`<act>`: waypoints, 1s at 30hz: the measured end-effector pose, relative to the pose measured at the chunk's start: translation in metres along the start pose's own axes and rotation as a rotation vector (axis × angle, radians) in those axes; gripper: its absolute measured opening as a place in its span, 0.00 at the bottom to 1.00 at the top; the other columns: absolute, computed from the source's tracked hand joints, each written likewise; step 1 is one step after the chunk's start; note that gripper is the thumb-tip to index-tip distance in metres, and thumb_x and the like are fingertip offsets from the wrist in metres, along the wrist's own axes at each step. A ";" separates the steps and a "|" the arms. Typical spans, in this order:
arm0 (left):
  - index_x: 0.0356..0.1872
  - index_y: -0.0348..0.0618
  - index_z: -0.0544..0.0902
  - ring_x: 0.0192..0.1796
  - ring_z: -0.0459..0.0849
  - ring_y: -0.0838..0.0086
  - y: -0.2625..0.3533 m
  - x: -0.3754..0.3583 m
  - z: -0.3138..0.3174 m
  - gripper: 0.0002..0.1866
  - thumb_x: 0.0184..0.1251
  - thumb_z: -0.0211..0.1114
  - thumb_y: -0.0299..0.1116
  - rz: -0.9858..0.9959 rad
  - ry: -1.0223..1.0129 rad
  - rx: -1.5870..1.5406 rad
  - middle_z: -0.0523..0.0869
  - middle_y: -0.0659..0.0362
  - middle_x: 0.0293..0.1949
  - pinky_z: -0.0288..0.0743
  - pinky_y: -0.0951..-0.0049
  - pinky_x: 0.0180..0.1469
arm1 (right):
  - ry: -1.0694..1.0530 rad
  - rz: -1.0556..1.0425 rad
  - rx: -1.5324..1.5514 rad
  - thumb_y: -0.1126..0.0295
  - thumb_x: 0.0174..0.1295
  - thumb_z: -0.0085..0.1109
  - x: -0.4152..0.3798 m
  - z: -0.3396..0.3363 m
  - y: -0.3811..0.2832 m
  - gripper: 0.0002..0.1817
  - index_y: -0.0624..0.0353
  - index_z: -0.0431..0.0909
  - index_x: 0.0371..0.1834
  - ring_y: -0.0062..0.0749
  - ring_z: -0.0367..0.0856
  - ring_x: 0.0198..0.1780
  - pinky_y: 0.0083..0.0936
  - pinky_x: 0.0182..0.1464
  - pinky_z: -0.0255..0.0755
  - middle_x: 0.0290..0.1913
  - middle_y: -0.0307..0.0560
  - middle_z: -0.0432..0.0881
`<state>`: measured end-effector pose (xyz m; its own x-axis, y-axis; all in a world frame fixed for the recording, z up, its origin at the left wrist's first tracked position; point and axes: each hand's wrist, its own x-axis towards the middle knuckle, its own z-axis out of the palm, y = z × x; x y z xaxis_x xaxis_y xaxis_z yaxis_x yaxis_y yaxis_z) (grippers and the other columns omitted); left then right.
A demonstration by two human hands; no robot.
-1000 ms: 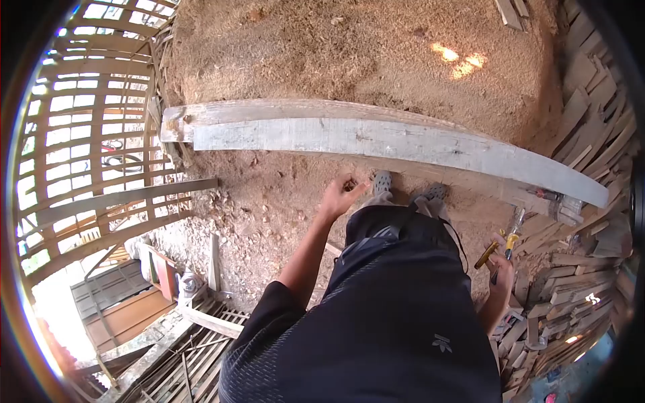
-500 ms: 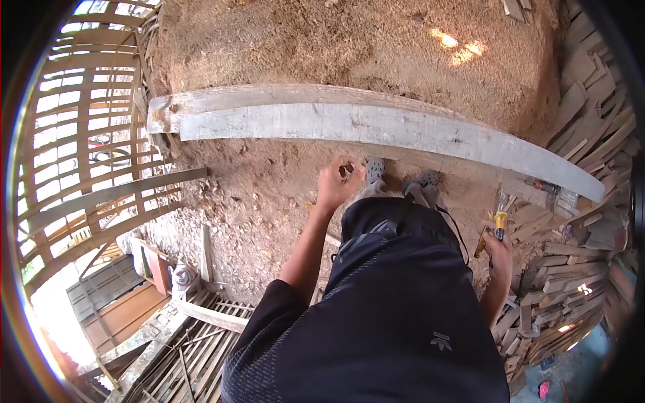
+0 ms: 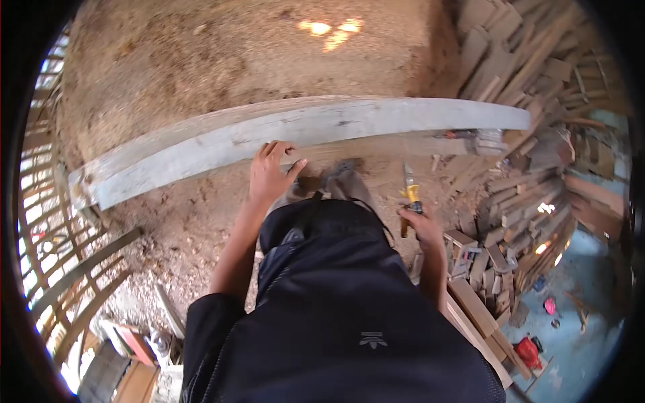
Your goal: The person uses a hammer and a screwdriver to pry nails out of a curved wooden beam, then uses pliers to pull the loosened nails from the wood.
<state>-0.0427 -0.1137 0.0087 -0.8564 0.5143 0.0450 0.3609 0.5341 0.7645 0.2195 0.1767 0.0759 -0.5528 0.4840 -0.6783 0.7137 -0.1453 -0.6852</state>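
My left hand (image 3: 269,176) is open, its thumb apart from its curved fingers. Its fingertips overlap the near edge of a long grey-faced board (image 3: 295,129) in this view. In my right hand (image 3: 424,227), closed at my right side, is a hand tool (image 3: 412,195) with a yellow-and-black handle and a narrow grey blade pointing forward; its exact kind is unclear. The board lies across in front of my feet, along a brownish timber beam (image 3: 383,149). Near its right end rests a clear plastic-looking object (image 3: 490,142), with a thin red-and-dark item (image 3: 451,135) beside it.
Beyond the board rises a large mound of sawdust (image 3: 235,60). Stacked wood offcuts (image 3: 497,248) fill the right side, near a blue floor (image 3: 568,295) with a red bag (image 3: 529,352). A slatted wooden wall (image 3: 47,201) stands at left. Wood chips cover the ground.
The view has swung to the right. My left hand has reached forward to the board's near edge, its fingers opening out from a curl. My right hand still holds the yellow-and-black-handled tool.
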 end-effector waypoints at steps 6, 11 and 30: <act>0.51 0.48 0.82 0.55 0.81 0.56 0.064 0.055 0.046 0.23 0.54 0.77 0.41 0.329 -0.078 0.022 0.85 0.57 0.49 0.74 0.56 0.59 | 0.136 -0.024 -0.219 0.64 0.60 0.68 -0.017 -0.024 0.001 0.16 0.59 0.87 0.49 0.27 0.74 0.27 0.31 0.33 0.68 0.24 0.39 0.76; 0.48 0.42 0.84 0.48 0.86 0.59 0.117 0.059 0.102 0.22 0.59 0.76 0.45 0.148 -0.367 -0.245 0.88 0.53 0.44 0.79 0.62 0.53 | 0.280 -0.178 -0.412 0.65 0.59 0.68 -0.003 -0.068 0.003 0.14 0.62 0.86 0.43 0.49 0.81 0.35 0.42 0.42 0.73 0.31 0.55 0.81; 0.59 0.40 0.78 0.61 0.80 0.61 0.319 0.143 0.359 0.23 0.62 0.66 0.32 0.668 -0.593 0.590 0.79 0.53 0.63 0.80 0.62 0.56 | 0.033 -0.771 -1.606 0.63 0.55 0.74 0.237 -0.472 -0.076 0.15 0.50 0.87 0.46 0.35 0.75 0.58 0.36 0.61 0.73 0.54 0.37 0.74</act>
<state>0.0826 0.3716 0.0283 -0.1601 0.9818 -0.1017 0.9478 0.1817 0.2620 0.2371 0.7099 0.0928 -0.9388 0.0475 -0.3411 0.0118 0.9943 0.1059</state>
